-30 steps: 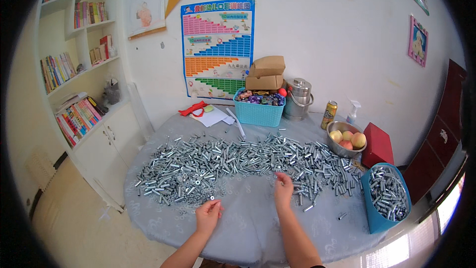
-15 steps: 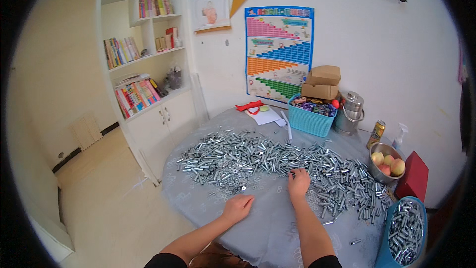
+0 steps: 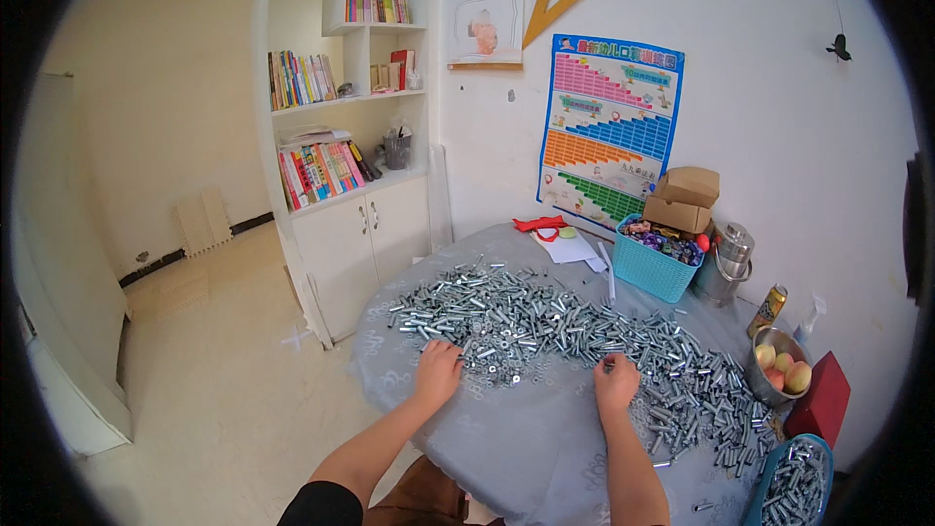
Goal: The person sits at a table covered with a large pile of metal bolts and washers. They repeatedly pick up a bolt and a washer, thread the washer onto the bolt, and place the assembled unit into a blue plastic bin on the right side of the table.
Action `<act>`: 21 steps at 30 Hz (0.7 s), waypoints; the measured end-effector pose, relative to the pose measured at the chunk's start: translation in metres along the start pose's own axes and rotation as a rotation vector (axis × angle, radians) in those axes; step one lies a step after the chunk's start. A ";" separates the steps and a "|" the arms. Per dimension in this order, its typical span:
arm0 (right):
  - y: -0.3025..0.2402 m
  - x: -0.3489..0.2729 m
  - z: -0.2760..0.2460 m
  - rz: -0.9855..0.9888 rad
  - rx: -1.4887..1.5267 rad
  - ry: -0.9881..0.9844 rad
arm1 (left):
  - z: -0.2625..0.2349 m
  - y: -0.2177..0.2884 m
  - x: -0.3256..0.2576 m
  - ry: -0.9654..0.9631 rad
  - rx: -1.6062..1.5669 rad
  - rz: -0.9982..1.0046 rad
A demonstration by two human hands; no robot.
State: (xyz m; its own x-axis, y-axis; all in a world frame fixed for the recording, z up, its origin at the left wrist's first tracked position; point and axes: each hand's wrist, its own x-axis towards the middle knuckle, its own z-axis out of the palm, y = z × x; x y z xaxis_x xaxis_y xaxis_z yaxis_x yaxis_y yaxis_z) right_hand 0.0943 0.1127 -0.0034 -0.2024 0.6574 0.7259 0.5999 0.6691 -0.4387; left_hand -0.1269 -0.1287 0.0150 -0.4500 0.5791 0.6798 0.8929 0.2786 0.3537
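Observation:
A wide heap of silvery metal sleeves and bolt-like pieces [image 3: 575, 321] spreads across the grey-covered round table [image 3: 526, 448]. Small washers [image 3: 494, 356] lie at the heap's near left side. At that left edge is my left hand [image 3: 438, 375], its fingers bent together against the small parts; whatever they pinch is too small to make out. Farther right, my right hand [image 3: 617, 387] rests at the heap's near edge with curled fingers and thumb closed. Something may be between them, but its kind does not show.
A blue bin of metal pieces [image 3: 799, 477] stands at the near right. Behind it are a red box [image 3: 820, 397] and a steel bowl of fruit [image 3: 769, 339]. A can [image 3: 768, 310], a metal pot [image 3: 726, 263], a turquoise basket [image 3: 654, 268] and papers [image 3: 570, 247] line the far side.
My left hand has moved forward and left from the bare cloth to the heap's left edge. My right hand has drawn slightly back from the pieces. The view has turned left.

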 end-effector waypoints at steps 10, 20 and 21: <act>-0.041 -0.026 0.006 0.509 0.976 -0.143 | 0.012 -0.007 0.004 0.051 -0.121 0.023; -0.095 -0.067 -0.011 0.498 1.178 -0.314 | 0.019 0.062 -0.040 0.042 -0.565 -0.104; -0.096 -0.069 -0.012 0.480 1.165 -0.358 | 0.018 0.061 -0.038 0.035 -0.565 -0.104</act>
State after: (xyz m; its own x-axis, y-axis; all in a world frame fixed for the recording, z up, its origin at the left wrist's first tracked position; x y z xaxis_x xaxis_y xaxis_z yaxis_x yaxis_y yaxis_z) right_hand 0.0600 -0.0008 -0.0047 -0.4579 0.8474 0.2688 -0.3112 0.1304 -0.9413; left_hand -0.0551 -0.1196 -0.0005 -0.5434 0.5425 0.6406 0.7017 -0.1253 0.7013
